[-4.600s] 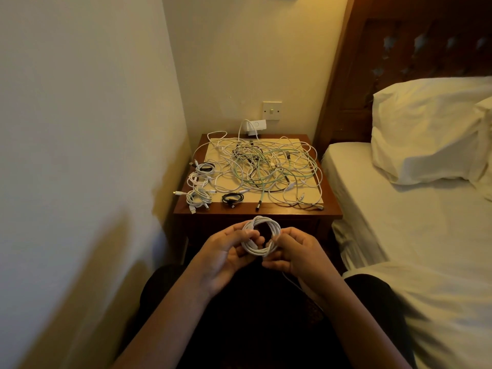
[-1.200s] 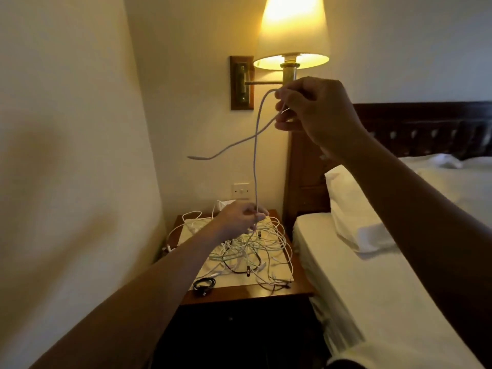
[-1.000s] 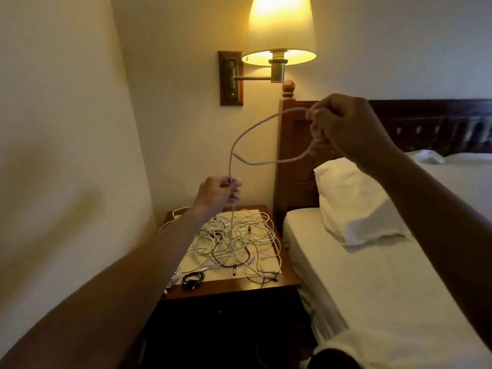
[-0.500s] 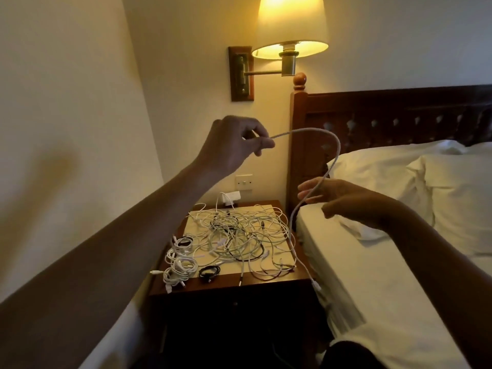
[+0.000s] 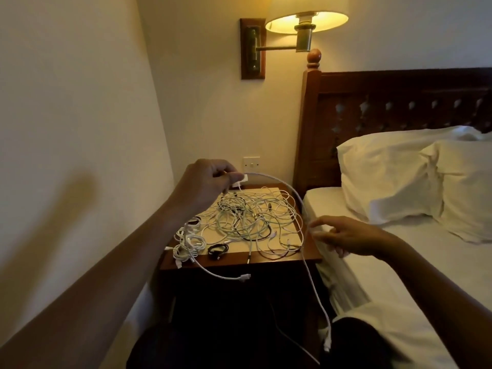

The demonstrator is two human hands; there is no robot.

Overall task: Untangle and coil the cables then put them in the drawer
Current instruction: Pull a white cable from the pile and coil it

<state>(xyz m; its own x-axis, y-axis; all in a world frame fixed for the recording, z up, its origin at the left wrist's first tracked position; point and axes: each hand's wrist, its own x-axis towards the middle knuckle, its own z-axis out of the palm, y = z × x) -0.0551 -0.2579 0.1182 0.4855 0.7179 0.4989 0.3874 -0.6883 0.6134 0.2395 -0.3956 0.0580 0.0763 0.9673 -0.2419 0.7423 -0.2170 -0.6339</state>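
My left hand (image 5: 210, 179) is raised over the wooden nightstand (image 5: 239, 262) and pinches one end of a long white cable (image 5: 292, 189). That cable arcs right, passes between the loosely closed fingertips of my right hand (image 5: 346, 238) beside the bed, and hangs down to a plug near my lap. A big tangle of white, green and black cables (image 5: 255, 217) covers the nightstand top. At its front left lie coiled white cables (image 5: 189, 243) and a small black coil (image 5: 218, 250). One white cable end (image 5: 243, 277) droops over the front edge. The nightstand's front is too dark to make out a drawer.
A lit wall lamp (image 5: 306, 20) hangs above the nightstand, with a wall switch (image 5: 251, 163) below it. The bed (image 5: 399, 275) with two pillows (image 5: 386, 177) and a dark headboard (image 5: 399, 102) lies close on the right. A wall (image 5: 66, 129) runs along the left.
Both hands have come down: my left hand dropped from head height to just above the tangle, and my right hand sank lower by the bed. The cable's free end hangs further down.
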